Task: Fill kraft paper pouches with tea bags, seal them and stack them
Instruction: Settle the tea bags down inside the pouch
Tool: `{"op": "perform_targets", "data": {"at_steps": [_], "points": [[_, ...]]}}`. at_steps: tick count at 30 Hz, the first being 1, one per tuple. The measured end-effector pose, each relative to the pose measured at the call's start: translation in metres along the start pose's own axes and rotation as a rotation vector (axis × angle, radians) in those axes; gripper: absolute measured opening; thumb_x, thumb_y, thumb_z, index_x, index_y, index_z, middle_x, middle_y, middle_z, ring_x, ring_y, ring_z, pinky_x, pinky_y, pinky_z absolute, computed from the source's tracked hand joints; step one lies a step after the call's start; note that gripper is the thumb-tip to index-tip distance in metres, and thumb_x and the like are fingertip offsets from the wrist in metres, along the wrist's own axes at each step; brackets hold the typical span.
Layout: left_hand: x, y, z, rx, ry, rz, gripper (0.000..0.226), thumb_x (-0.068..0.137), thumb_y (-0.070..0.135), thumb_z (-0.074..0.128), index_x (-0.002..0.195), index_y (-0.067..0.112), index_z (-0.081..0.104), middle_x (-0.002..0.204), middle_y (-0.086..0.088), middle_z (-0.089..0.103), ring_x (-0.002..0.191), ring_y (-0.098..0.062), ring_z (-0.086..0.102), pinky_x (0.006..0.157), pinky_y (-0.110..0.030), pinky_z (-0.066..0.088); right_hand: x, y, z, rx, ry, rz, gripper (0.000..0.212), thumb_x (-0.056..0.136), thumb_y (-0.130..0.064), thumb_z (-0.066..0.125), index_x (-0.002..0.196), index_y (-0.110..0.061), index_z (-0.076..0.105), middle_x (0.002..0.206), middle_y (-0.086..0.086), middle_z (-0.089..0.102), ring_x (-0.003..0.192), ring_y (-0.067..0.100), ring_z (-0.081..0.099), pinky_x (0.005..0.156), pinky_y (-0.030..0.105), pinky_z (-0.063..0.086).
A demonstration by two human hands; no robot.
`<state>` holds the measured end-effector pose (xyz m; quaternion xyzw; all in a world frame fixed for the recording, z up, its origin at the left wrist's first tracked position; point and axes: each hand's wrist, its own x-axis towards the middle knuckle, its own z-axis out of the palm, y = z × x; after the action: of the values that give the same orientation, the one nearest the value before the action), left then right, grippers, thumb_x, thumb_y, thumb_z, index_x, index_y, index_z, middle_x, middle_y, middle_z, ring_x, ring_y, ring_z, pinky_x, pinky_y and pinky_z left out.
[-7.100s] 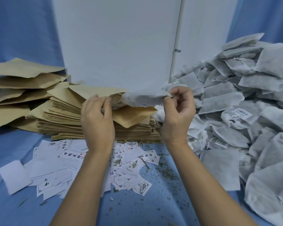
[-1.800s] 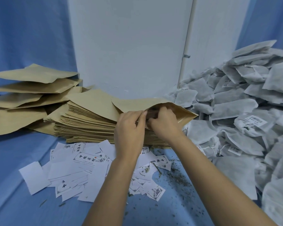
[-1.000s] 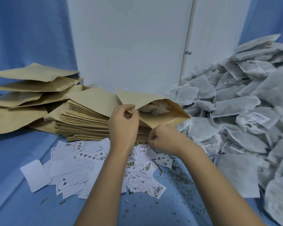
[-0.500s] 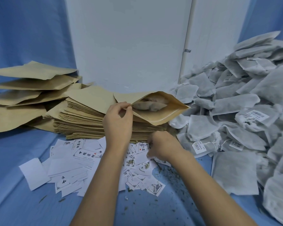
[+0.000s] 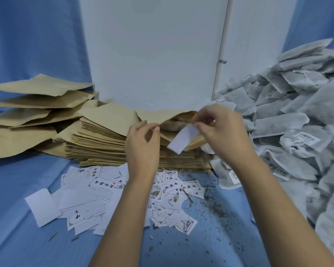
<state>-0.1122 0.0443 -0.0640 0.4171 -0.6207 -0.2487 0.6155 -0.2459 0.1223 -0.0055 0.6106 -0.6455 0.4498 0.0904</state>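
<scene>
Kraft pouch (image 5: 158,116) mouth edge pinched open by left grip (image 5: 143,145); right grip (image 5: 226,135) pinches white slip (image 5: 182,140) at opening.

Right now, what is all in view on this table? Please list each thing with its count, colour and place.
open kraft pouch: one, tan, on top of the stack, centre
stack of flat kraft pouches: one tall stack, tan, centre left
loose kraft pouches: several, tan, fanned at far left
white paper slip: one, white, at the pouch mouth
printed labels: many, white with black print, scattered in front of the stack
tea bags: large heap, grey-white, right
tea crumbs: scattered, green-brown, front centre
blue cloth: blue, over the table and behind it
white panel: one, white, behind
left hand: pinches the pouch's mouth edge
right hand: pinches the slip
</scene>
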Motion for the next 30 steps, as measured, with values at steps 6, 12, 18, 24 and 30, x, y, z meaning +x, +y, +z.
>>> {"op": "perform_targets", "data": {"at_steps": [6,12,18,24,30], "points": [[-0.003,0.001,0.001,-0.067,0.043,0.009,0.014,0.090,0.017,0.061,0.098,0.016,0.072,0.111,0.005,0.059,0.100,0.000,0.052,0.080,0.005,0.032,-0.003,0.006,0.013,-0.215,0.040,-0.078,0.010,0.085,-0.006,0.061,0.087,-0.010,0.070,0.089,0.004,0.060,0.083,0.027,0.058,0.071,0.040,0.047],[-0.008,0.007,0.000,-0.164,0.077,0.080,0.013,0.088,0.010,0.062,0.085,0.021,0.066,0.092,0.010,0.060,0.081,0.014,0.054,0.069,0.000,0.038,0.017,0.007,0.049,-0.408,-0.080,-0.063,0.014,0.085,-0.007,0.052,0.081,-0.008,0.065,0.074,0.001,0.045,0.072,0.025,0.046,0.056,0.030,0.027],[-0.009,0.008,0.003,-0.170,0.111,0.127,0.009,0.088,0.006,0.062,0.089,0.007,0.071,0.093,-0.001,0.061,0.079,0.016,0.054,0.067,0.001,0.039,0.040,0.005,0.072,-0.451,-0.302,-0.004,0.017,0.087,-0.004,0.054,0.086,-0.006,0.070,0.075,0.008,0.054,0.072,0.028,0.052,0.061,0.032,0.044],[-0.007,0.008,0.003,-0.197,0.079,0.011,0.016,0.091,0.024,0.061,0.085,0.013,0.071,0.094,0.006,0.062,0.080,0.014,0.055,0.069,0.001,0.037,0.007,0.003,0.063,-0.087,0.171,0.043,0.025,0.085,-0.029,0.050,0.071,-0.016,0.067,0.063,-0.002,0.060,0.063,0.018,0.054,0.056,0.030,0.039],[0.001,0.011,0.007,-0.644,0.119,-0.551,0.023,0.084,0.010,0.069,0.102,0.009,0.053,0.103,-0.005,0.061,0.090,-0.015,0.065,0.072,-0.025,0.058,-0.014,0.007,0.053,0.618,-0.762,0.464,0.064,0.090,-0.050,0.034,0.049,-0.010,0.061,0.044,0.006,0.052,0.036,0.016,0.040,0.040,0.019,0.030]]}}
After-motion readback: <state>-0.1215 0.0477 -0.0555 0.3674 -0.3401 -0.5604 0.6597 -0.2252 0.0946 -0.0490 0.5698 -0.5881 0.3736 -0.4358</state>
